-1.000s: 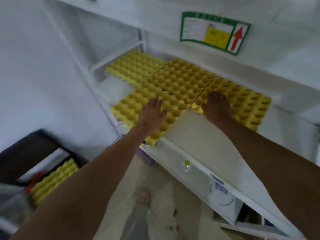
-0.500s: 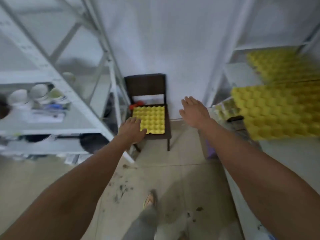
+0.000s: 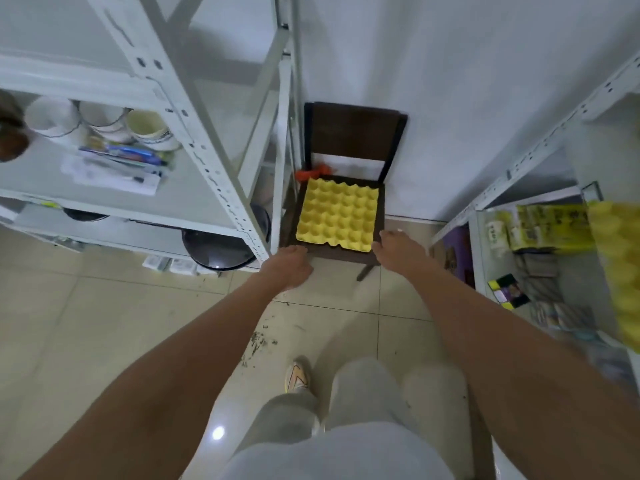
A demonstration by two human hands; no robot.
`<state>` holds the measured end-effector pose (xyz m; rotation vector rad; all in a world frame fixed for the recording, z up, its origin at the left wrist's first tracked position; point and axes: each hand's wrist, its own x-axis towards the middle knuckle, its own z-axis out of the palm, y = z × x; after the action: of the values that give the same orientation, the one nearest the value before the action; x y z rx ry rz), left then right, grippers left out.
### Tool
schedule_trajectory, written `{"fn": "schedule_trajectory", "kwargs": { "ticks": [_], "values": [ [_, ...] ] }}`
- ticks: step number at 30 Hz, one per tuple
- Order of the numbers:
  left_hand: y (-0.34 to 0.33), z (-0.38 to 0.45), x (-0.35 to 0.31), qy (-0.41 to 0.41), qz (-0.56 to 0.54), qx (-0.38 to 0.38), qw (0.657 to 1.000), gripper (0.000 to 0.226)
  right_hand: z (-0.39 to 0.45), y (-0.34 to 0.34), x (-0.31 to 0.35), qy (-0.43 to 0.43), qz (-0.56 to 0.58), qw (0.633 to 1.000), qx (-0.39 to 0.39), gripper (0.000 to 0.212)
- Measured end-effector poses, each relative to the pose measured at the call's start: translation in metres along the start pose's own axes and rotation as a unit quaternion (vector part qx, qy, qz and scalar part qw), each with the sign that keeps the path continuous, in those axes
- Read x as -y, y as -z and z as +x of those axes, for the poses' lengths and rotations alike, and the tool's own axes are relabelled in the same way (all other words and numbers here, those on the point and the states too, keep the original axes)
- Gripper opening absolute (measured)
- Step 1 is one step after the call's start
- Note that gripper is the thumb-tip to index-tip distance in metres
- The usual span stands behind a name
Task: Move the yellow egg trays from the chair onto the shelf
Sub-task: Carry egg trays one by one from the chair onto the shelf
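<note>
A yellow egg tray [image 3: 337, 214] lies flat on the seat of a dark wooden chair [image 3: 356, 135] against the white wall. My left hand [image 3: 289, 266] hovers just short of the tray's near left corner, fingers loosely curled and holding nothing. At the near right corner is my right hand [image 3: 398, 252], also empty, its fingers reaching toward the tray's edge. More yellow egg trays [image 3: 620, 271] lie blurred on the shelf at the far right edge.
A white metal rack [image 3: 207, 140] with cups, papers and dark bowls stands left of the chair. The right shelf unit [image 3: 540, 150] holds packets and boxes on a lower level. An orange object [image 3: 310, 173] sits at the seat's back left. Tiled floor and my legs are below.
I turned away from the shelf with its trays toward the chair. Both hands left the shelf trays and moved down to the near corners of the tray on the chair.
</note>
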<state>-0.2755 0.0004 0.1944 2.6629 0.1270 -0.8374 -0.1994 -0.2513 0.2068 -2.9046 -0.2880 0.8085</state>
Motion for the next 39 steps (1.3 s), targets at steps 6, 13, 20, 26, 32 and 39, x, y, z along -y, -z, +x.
{"fn": "schedule_trajectory", "kwargs": {
  "ticks": [6, 13, 20, 26, 32, 39],
  "values": [
    [-0.002, 0.082, 0.002, 0.012, 0.016, 0.070, 0.997, 0.062, 0.053, -0.019, -0.007, -0.070, 0.064, 0.994, 0.052, 0.040],
    [0.003, 0.212, -0.005, 0.089, -0.057, 0.094, 0.990, 0.039, 0.183, -0.045, -0.040, -0.109, 0.135, 0.979, 0.107, 0.037],
    [-0.009, 0.337, 0.016, 0.202, -0.134, 0.061, 0.968, 0.043, 0.319, -0.094, -0.082, -0.212, 0.286, 0.929, 0.096, 0.034],
    [-0.035, 0.410, 0.041, 0.265, -0.164, 0.037, 0.950, 0.072, 0.378, -0.146, -0.097, -0.302, 0.369, 0.878, 0.040, 0.035],
    [-0.059, 0.449, 0.058, 0.296, -0.289, 0.010, 0.910, 0.062, 0.394, -0.193, -0.088, -0.335, 0.432, 0.836, 0.051, 0.035],
    [-0.062, 0.453, 0.060, 0.307, -0.332, 0.021, 0.892, 0.057, 0.377, -0.206, -0.092, -0.323, 0.419, 0.849, 0.000, 0.022]
  ]
}}
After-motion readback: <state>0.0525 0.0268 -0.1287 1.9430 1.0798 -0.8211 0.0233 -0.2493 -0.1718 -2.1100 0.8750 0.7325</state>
